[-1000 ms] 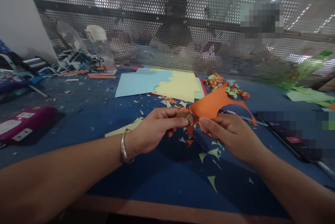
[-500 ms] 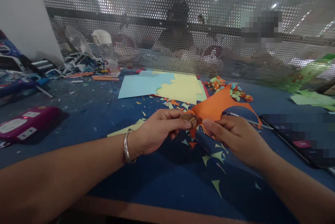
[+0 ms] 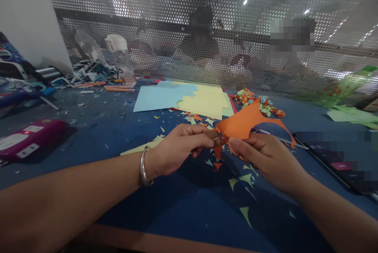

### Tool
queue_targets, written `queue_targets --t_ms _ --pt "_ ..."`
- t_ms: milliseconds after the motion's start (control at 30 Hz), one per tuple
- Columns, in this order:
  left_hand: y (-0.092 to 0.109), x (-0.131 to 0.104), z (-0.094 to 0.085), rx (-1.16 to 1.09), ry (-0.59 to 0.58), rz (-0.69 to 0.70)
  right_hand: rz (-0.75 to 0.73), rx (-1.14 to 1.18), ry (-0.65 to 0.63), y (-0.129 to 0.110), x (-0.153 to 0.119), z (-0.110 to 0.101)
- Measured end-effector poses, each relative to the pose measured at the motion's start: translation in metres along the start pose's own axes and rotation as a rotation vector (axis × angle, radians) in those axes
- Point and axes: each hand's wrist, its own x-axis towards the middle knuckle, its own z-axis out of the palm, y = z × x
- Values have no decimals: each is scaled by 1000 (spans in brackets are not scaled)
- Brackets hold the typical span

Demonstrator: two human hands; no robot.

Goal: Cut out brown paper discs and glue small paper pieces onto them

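My left hand (image 3: 180, 146), with a silver bangle at the wrist, pinches a small brown, wood-like piece (image 3: 213, 137) at the centre. Just right of it, my right hand (image 3: 265, 156) grips a cut orange sheet (image 3: 240, 122) whose curved strip hangs out to the right. The fingertips of both hands nearly meet at the sheet's lower left edge, and a thin dark part between them is too small to make out. Paper scraps (image 3: 245, 215) lie below and around the hands on the blue table (image 3: 177, 213).
Blue paper (image 3: 162, 97) and yellow paper (image 3: 203, 101) lie behind the hands, beside a pile of small coloured pieces (image 3: 267, 107). A purple device (image 3: 32, 138) and a bottle (image 3: 121, 58) are left; a phone (image 3: 333, 162) is right. A perforated metal screen (image 3: 165, 20) stands behind.
Both hands keep nearly the same place and hold. The orange sheet has tilted slightly lower between them, and the camera view has shifted a little.
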Motion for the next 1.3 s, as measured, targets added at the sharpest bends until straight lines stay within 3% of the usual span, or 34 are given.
queue_targets --t_ms 567,967,1300 --pt "3 0 0 -21 7 -51 -27 54 -3 -5 0 2" --pt "8 0 -4 -24 -98 -34 -21 23 -2 -4 -1 2" --pt "8 0 -4 50 -115 -43 -9 28 -26 -5 -1 2"
